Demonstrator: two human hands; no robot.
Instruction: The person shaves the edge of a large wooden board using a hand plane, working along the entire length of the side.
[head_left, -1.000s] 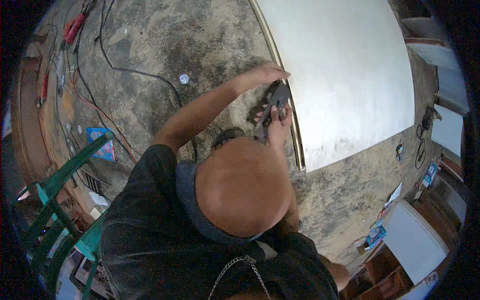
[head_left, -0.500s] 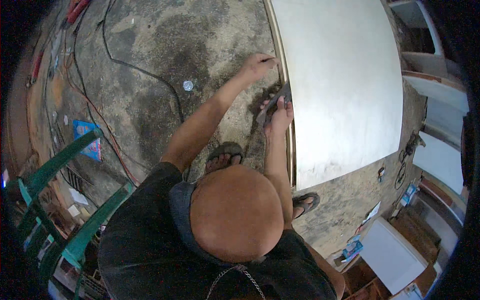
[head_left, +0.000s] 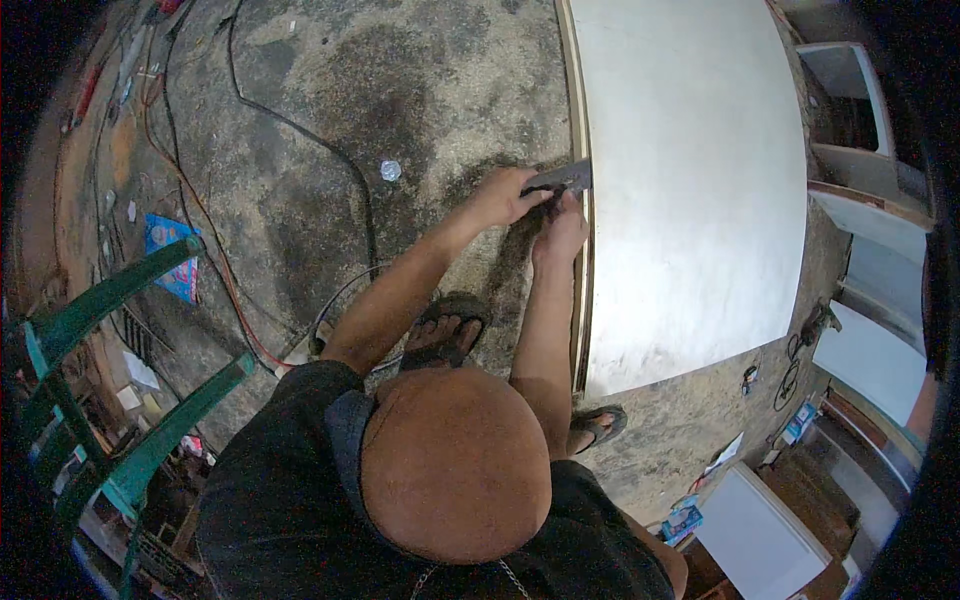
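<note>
A large white panel (head_left: 690, 190) lies ahead of me to the right, with a pale wooden strip (head_left: 582, 300) along its left edge. Across that edge sits a dark grey, bar-shaped tool (head_left: 565, 177) whose exact kind I cannot make out. My left hand (head_left: 503, 198) is closed round the tool's left end, thumb underneath. Just below, my right hand (head_left: 564, 237) is closed against the tool's near side beside the panel edge; its fingertips are partly hidden.
Black cable (head_left: 350, 170) and orange cord (head_left: 195, 225) run over the stained concrete floor at left. A green chair (head_left: 175, 440) stands at lower left, near a blue packet (head_left: 170, 262). A crumpled clear scrap (head_left: 390, 170) lies mid-floor. White boards (head_left: 770, 530) stand at right.
My left hand has come down from the panel's edge onto the tool. The tool has turned from a steep slant to nearly crosswise. My right hand stays close below it.
</note>
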